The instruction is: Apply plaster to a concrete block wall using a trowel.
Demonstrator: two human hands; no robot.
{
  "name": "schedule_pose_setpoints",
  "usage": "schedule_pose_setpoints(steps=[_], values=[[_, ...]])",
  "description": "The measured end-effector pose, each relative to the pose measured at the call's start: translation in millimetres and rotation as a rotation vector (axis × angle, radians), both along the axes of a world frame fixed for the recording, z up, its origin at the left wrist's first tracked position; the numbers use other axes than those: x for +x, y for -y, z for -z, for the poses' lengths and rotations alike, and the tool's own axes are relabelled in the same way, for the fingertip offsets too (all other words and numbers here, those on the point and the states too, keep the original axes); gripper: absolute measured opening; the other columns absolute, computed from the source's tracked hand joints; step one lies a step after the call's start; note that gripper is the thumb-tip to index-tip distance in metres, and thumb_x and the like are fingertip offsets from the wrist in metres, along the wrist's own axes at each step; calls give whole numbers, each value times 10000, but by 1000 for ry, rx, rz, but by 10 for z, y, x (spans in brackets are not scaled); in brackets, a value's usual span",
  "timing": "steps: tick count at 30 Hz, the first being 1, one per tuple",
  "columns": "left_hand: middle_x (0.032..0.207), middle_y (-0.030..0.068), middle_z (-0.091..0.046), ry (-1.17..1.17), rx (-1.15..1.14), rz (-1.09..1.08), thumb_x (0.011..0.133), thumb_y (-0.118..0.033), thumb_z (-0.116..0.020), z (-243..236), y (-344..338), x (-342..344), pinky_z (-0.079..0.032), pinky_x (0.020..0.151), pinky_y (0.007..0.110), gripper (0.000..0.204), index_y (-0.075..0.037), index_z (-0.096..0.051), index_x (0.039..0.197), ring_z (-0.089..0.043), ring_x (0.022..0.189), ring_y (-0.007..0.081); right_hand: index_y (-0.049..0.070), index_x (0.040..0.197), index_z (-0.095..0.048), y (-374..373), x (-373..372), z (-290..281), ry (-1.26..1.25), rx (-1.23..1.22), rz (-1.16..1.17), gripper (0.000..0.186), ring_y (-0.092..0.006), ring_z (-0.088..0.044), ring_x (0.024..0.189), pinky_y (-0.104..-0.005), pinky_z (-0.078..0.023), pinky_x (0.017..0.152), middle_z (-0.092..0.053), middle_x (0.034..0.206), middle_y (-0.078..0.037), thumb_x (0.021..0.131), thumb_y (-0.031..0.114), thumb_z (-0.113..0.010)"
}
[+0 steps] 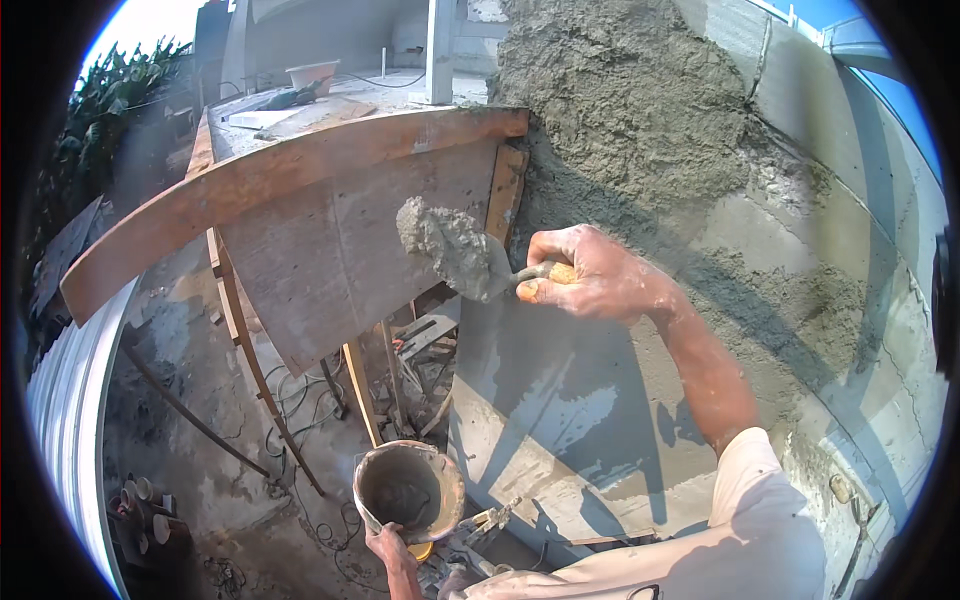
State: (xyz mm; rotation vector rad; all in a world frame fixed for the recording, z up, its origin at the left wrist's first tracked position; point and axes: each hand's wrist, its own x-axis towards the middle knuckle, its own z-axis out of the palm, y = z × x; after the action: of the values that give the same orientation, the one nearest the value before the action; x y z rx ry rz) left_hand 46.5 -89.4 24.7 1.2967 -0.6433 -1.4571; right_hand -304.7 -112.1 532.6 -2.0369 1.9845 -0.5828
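My right hand [590,270] grips the wooden handle of a trowel [500,268], its arm reaching across in front of the wall. A thick heap of wet grey mortar [448,246] covers most of the trowel's blade. Lower down, my left hand [390,545] holds a bucket [452,490] by its near side, fingers closed at the wall below the rim. Some grey mortar lies at the bottom of the bucket. Behind my right hand rises a wall with rough fresh mortar [630,120] spread over its upper part.
A curved wooden board [300,170] edges a raised slab at the upper left, with timber props [255,350] beneath. A pale tub [312,74] stands on the slab. Corrugated metal sheeting [75,380] stands at far left. Cables and scrap lie on the ground below.
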Motion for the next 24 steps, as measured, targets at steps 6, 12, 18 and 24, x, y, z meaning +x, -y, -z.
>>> schedule_pose_setpoints(steps=[6,12,18,24], values=[[991,95,-694,222,135,-121,719,28,-570,311,-209,530,-525,700,328,556,31,-653,1269,-638,771,219,-5,1024,-735,470,-56,-1460,261,-296,-396,291,-64,-606,506,-217,-447,402,-691,802,-66,1032,285,-712],[871,148,-700,534,171,-76,833,-91,-659,512,-428,1098,-536,615,386,455,-38,-663,1285,-623,642,245,-17,1128,-668,1842,-1065,-2481,638,-345,-487,325,-61,-635,581,-183,-547,445,-689,840,-61,1076,303,-633],[951,94,-697,344,87,-170,755,6,-589,795,-415,1062,-531,665,347,536,10,-666,1285,-636,745,207,15,1101,-666,894,-1430,-1640,568,-824,-159,280,-51,-662,578,-194,-573,484,-715,810,-55,1061,291,-642],[1027,28,-700,279,110,-26,719,48,-536,-289,-253,500,-507,735,283,568,63,-690,1265,-622,852,145,-24,983,-688,88,-498,1145,314,302,192,255,-129,-642,595,-304,-513,551,-692,726,-86,1010,224,-637]])
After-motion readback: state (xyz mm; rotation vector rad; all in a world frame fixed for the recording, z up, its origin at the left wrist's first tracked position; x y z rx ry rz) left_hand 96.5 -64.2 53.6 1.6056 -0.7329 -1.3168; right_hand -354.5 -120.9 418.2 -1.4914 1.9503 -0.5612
